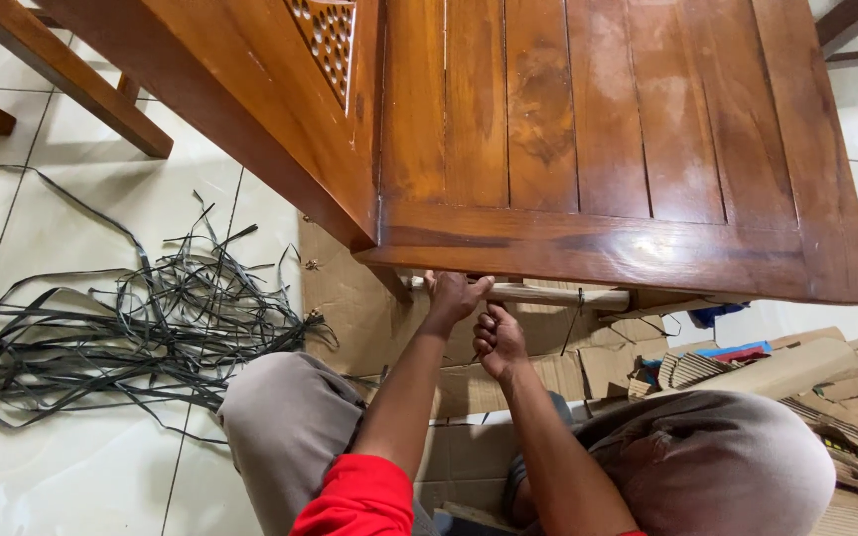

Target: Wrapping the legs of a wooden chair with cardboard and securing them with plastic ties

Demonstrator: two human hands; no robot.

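Note:
I sit on the floor facing a varnished wooden chair [588,129] seen from above, its slatted seat filling the upper frame. Below the seat's front edge runs a pale wooden rail [568,295]. My left hand [454,298] reaches up and grips that rail near its left end, fingers curled over it. Just below the rail, my right hand [498,339] is closed in a fist; something thin may be pinched in it, but I cannot tell what. A dark strand [576,316] hangs from the rail.
A tangle of dark flat weaving strips [141,328] lies on the white tile floor at left. Flattened cardboard [350,298] lies under the chair, with more cardboard scraps and rolls [796,367] at right. Other wooden furniture legs [62,79] stand at upper left.

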